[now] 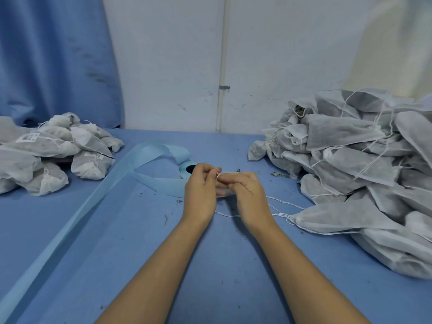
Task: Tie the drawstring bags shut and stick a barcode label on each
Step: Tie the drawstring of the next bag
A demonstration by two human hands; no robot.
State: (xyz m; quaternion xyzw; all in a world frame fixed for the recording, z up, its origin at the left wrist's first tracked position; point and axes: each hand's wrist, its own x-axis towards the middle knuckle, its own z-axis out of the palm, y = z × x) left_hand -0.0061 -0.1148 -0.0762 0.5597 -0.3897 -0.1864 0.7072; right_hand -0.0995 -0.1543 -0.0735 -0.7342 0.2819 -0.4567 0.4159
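Note:
Both my hands meet at the middle of the blue table. My left hand [200, 187] and my right hand [245, 194] pinch a thin white drawstring [217, 176] between their fingertips. A small white bag [222, 192] lies mostly hidden under the two hands. More white string [284, 202] trails from under my right hand toward the heap on the right. Just behind my left hand sits the roll of labels [187, 170], with its pale blue backing strip [93, 197] running off to the lower left.
A big heap of white drawstring bags [364, 174] fills the right side. A smaller pile of bags bearing barcode labels [46, 155] lies at the left. Herb crumbs [280, 175] dot the blue table [145, 242]. A white wall and blue curtain stand behind.

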